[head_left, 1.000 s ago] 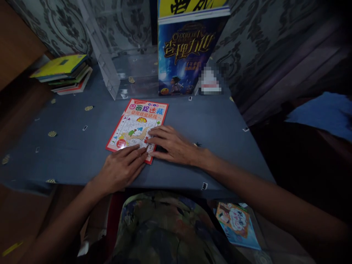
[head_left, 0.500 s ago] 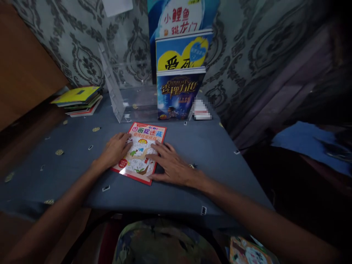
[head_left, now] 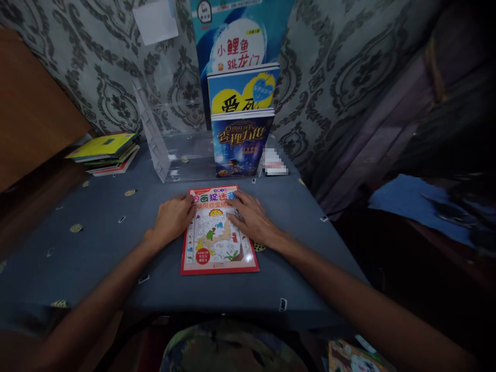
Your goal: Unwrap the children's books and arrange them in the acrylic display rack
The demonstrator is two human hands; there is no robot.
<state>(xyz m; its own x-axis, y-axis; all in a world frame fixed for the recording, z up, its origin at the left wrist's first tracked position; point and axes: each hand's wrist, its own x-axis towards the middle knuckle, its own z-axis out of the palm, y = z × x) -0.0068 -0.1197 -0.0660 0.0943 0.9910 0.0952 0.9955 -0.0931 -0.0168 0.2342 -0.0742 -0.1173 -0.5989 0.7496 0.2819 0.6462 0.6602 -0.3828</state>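
A red-bordered picture book [head_left: 217, 243] lies face up on the table, its cover showing a yellow sun and Chinese lettering. My left hand [head_left: 174, 216] grips its upper left edge, fingers close together. On the upper right side, my right hand [head_left: 253, 216] holds the other edge, its fingers over the cover and its thumb set apart. The fingers hide the ends of the title. Beyond the hands stands a clear plastic book rack [head_left: 155, 137]. A dark blue book [head_left: 242, 147] stands upright in it, in front of a blue-and-yellow book [head_left: 240, 93] and a tall teal book [head_left: 236, 31].
A stack of books [head_left: 104, 147] sits at the table's back left. Grey-blue patterned cloth covers the table [head_left: 96, 258]. Blue fabric [head_left: 418, 201] lies off to the right. An orange book [head_left: 351, 356] shows low at the right, below the table edge.
The picture book has turned from slanted to nearly straight and come nearer to me. Both hands moved with it, the right one now higher along its edge. The camera view has shifted slightly.
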